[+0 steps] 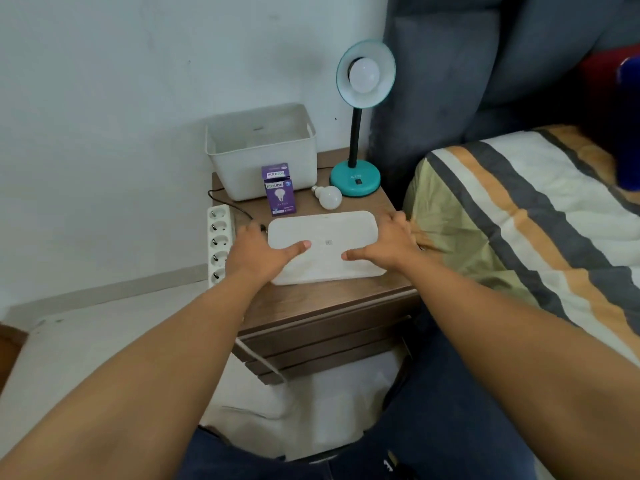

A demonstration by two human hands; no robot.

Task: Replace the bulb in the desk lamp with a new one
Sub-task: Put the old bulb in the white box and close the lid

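Note:
A teal desk lamp [355, 181] stands at the back right of the wooden nightstand [329, 303], and a white bulb [363, 75] sits in its shade. A loose white bulb [328, 196] lies on the nightstand beside the lamp base. To its left a purple bulb box [278, 192] stands upright with its top flap open. A flat white lid [325, 258] lies at the front of the nightstand. My left hand [258, 252] grips the lid's left edge and my right hand [389, 242] grips its right edge, thumbs on top.
An open white plastic bin [263, 154] stands at the back left of the nightstand. A white power strip [219, 242] leans at the left side with a black cable. A bed with a striped blanket [519, 209] is close on the right.

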